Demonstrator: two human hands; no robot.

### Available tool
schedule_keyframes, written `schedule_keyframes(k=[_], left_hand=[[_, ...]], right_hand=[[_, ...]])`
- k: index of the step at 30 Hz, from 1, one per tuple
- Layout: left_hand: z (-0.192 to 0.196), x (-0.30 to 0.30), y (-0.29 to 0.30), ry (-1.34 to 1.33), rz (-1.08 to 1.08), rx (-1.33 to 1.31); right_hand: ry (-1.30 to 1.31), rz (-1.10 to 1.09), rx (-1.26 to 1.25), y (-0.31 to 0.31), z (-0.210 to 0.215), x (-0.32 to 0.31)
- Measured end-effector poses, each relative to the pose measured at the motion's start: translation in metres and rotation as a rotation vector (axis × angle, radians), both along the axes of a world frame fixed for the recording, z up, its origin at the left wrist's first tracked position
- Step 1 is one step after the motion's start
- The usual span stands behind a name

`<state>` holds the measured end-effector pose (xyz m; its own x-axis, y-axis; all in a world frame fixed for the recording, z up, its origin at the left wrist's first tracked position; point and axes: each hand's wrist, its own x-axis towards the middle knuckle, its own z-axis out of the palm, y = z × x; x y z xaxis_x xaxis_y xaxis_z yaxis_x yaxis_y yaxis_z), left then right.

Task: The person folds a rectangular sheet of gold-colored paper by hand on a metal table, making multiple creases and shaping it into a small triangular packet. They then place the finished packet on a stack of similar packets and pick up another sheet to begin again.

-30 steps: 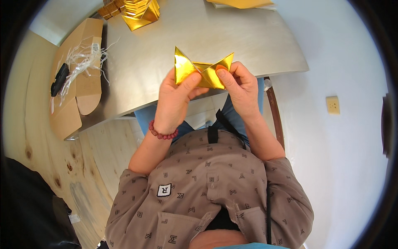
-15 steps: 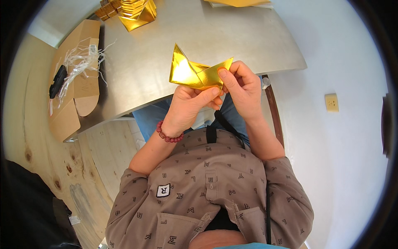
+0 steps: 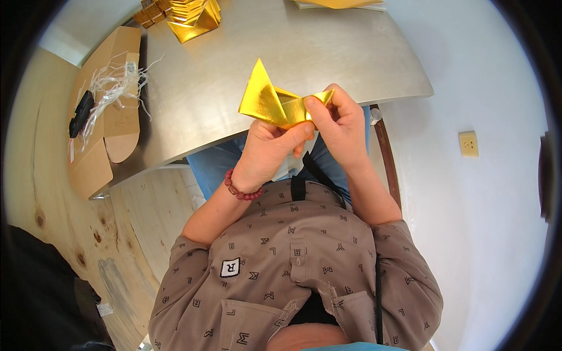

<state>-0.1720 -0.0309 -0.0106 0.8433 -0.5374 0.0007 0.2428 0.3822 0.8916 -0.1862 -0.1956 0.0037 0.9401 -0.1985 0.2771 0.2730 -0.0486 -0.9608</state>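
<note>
Held above the table's near edge is a folded gold foil paper [image 3: 259, 104], boat-like, with one tall point at its left and a lower one at its right. My left hand [image 3: 270, 145] is closed on its underside, thumb along the bottom edge. With my right hand [image 3: 338, 120] I pinch the right end, the thumb pressing on the front face and the fingers behind. The fingers behind the paper are partly hidden. A row of similar folded gold papers [image 3: 196, 20] stands nested together at the table's far left.
The metal-topped table [image 3: 328, 50] curves across the view. On its left lies an opened cardboard piece [image 3: 124, 131] with white plastic strips [image 3: 114, 82] and a black object [image 3: 82, 114]. Flat gold sheets [image 3: 339, 3] lie at the far edge. A wall socket [image 3: 468, 144] is at right.
The paper has tilted slightly, its left point swinging a little to the right. My right thumb has shifted left along the front face, and the right end sits lower and flatter.
</note>
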Motion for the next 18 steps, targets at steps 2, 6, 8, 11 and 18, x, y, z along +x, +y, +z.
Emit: schedule_keyframes(k=[2, 6, 8, 11, 18], left_hand=[[0.001, 0.0, 0.0, 0.006, -0.031, -0.017], [0.004, -0.001, 0.002, 0.001, -0.059, 0.01], [0.007, -0.001, 0.003, -0.002, -0.063, 0.024], [0.011, -0.002, 0.005, -0.015, -0.071, 0.035], [0.009, -0.002, 0.014, -0.039, -0.07, 0.107]], right_hand=[[-0.003, -0.011, -0.047, -0.003, -0.001, 0.001], [-0.027, -0.073, -0.129, -0.003, 0.007, -0.001], [-0.04, -0.078, -0.139, -0.005, 0.013, -0.001], [-0.048, -0.068, -0.115, -0.008, 0.016, 0.001], [0.003, -0.24, -0.084, -0.025, 0.018, 0.015]])
